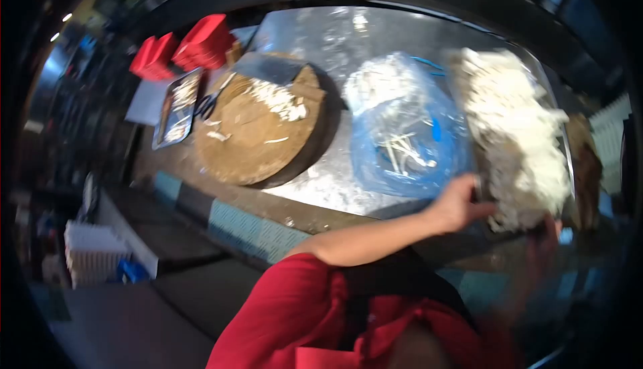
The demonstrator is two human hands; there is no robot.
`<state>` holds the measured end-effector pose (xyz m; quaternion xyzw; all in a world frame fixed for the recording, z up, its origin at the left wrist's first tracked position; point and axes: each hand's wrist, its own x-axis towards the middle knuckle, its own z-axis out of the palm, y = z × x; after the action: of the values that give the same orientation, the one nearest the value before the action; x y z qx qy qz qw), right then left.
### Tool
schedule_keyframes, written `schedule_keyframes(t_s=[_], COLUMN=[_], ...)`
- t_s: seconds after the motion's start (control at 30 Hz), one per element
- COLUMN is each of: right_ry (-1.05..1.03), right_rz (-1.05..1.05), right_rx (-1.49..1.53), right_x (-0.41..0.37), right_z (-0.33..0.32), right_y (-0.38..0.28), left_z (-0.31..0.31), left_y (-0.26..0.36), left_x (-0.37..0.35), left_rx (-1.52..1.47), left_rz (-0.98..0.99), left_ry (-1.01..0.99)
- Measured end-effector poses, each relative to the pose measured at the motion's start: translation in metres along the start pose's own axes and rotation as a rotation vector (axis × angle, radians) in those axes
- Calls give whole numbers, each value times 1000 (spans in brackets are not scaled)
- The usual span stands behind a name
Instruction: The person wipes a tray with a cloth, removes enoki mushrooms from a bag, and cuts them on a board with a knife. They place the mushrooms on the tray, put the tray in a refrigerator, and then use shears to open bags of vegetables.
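Observation:
At the right of the steel worktop [321, 181] is a metal tray [568, 158] heaped with pale, cut food [506, 101]. A grey-brown mass [504, 175] lies along its near left part; I cannot make out what it is. My left hand [457, 205] is at the tray's near left corner, thumb and fingers around the edge. Dim and smeared, my right hand [549, 232] is close to the near right corner, and its fingers do not show clearly. Left of the tray sits an open blue plastic bag [375, 124] with whitish pieces and thin pale strips inside.
A round wooden chopping block [248, 144] carries a cleaver [268, 67] and chopped white bits. Beside it are scissors [206, 106] and a small tray [161, 128] of scraps. Red plastic baskets [204, 41] stand at the back left. A brown object [585, 168] stands right of the large tray.

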<state>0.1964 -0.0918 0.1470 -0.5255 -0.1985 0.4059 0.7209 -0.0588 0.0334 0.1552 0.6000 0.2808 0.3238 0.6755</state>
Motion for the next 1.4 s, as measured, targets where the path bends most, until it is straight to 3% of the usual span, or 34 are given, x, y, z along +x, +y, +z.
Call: schedule_keyframes(t_s=[0.03, 0.07, 0.1, 0.13, 0.17, 0.2, 0.23, 0.3, 0.37, 0.47, 0.57, 0.7, 0.77, 0.87, 0.97, 1.03, 1.07, 1.1, 1.17, 1.2, 1.27, 1.37, 1.4], right_ry=[-29, 32, 20, -33, -85, -137, -115, -362, -403, -609, -765, -953, -1029, -1153, -1283, -1581, -1469, -1378, -1495, -1630, -1897, -1935, -2062], right_rz=[-131, -143, -144, -137, -126, -112, -80, 7, 17, 203, 410, 520, 607, 668, 752, 159, -181, -347, -593, -974, -1060, -1219, -977], right_rx=[-24, 21, -52, 15, 83, 149, 100, 133, 153, 182, 164, 125, 84, 50, -32, -350, -260, -115, -98, -119, -56, -91, -158], right_x=[-12, -24, -34, -43, -53, -64, -86, -109, -132, -164, -193, -255, -291, -343, -388, -374, -395, -409, -452, -470, -510, -550, -557], right_z=[20, 50, 69, 100, 131, 162, 205, 247, 302, 371, 439, 540, 592, 665, 723, 765, 813, 848, 903, 933, 995, 1094, 1119], right_y=[4, 5, 6, 13, 19, 25, 29, 52, 81, 123, 175, 227, 257, 287, 312, 350, 318, 313, 300, 294, 309, 371, 399], left_z=[-14, -20, -37, -56, -81, -103, -128, -174, -206, -256, -309, -370, -411, -467, -505, -524, -558, -576, -602, -618, -654, -720, -743], left_y=[2, 5, 27, 32, 28, 30, 34, 45, 47, 51, 49, 64, 67, 65, 71, 83, 84, 84, 85, 82, 79, 78, 79], left_x=[-14, -31, -52, -69, -85, -103, -121, -164, -206, -284, -346, -422, -470, -534, -610, -645, -660, -671, -693, -702, -714, -724, -728], left_rx=[52, -554, -491, -568, -562, -749, -717, -763, -686, -897, -1032, -973, -997, -931, -898, -888, -922, -908, -857, -846, -831, -842, -853], left_rz=[24, -17, -66, 33, -60, -11, -21, -9, 50, 164, 448, 569, 654, 682, 764, 804, 924, 957, 1002, 1008, 1024, 1002, 994], left_ry=[-27, 1, 109, 188, 300, 298, 335, 367, 415, 516, 604, 934, 935, 1184, 1288, 1343, 1229, 1259, 1272, 1308, 1350, 1333, 1300])
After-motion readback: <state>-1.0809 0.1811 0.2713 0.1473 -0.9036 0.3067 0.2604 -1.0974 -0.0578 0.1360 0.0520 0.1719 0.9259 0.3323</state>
